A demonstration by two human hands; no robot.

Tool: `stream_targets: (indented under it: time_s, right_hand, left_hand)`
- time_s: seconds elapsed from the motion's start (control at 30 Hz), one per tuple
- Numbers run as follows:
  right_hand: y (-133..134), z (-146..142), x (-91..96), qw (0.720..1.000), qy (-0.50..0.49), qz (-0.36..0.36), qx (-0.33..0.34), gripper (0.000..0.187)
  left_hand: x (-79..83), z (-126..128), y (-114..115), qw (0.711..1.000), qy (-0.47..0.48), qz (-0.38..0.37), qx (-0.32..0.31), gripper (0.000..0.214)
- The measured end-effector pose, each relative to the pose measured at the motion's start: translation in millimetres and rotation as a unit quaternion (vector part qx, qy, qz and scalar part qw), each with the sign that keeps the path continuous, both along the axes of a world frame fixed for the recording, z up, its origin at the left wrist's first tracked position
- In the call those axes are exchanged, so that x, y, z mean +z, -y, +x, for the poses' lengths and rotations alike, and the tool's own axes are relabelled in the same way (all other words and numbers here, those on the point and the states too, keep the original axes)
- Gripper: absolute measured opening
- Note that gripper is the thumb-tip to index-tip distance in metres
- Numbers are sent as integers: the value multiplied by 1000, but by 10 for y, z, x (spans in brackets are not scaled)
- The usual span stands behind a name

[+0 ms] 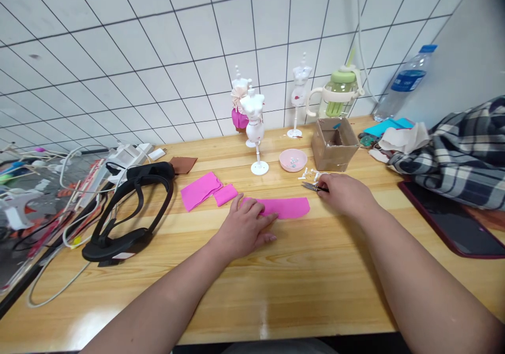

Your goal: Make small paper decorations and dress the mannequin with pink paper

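A bright pink strip of cloth (288,207) lies flat on the wooden table. Its left end is under the fingers of my left hand (246,225), which rests on it with fingers spread. To the right of the strip, my right hand (345,193) is closed around the dark handles of small scissors (311,186), silver blades pointing left. White scraps (303,173) lie just beyond the blades. A larger pink piece (200,190) and a small folded pink piece (225,194) are left of my left hand.
Behind stand white mini mannequins (255,128), a pink bowl (293,167) with small clear bits, a brown box (335,154) and a green-lidded jug (340,93). A black headset frame (132,212) sits left; a tablet (453,220) and plaid cloth (469,149) lie right.
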State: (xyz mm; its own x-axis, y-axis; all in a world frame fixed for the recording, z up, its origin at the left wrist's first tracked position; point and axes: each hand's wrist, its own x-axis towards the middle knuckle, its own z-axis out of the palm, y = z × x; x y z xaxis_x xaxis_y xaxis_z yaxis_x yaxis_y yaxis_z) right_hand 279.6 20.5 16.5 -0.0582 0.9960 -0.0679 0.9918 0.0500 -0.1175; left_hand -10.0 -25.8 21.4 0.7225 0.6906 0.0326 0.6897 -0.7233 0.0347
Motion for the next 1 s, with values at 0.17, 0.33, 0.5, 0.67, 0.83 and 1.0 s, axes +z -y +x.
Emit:
stream_targets:
  time_s: [0.17,0.33,0.5,0.67,0.83,1.0]
  right_hand:
    - [-23,-14,-78,994,-104,-45,-7,13]
    - [-2,-91,-90,997,-71,9,-25,11]
    - [74,-316,-20,985,-69,147,54,11]
    - [143,-655,-66,974,-38,153,160,13]
    - [169,-743,-95,976,-49,125,169,18]
    - [261,-722,-7,976,-44,75,198,24]
  left_hand:
    - [-51,7,19,1000,-10,5,24,54]
    - [-110,20,25,999,-17,8,44,62]
    - [-118,41,41,999,-13,11,39,63]
    - [-120,54,46,999,-10,11,34,60]
    - [-148,60,62,999,-3,15,40,61]
    - [-38,23,4,998,37,29,50,57]
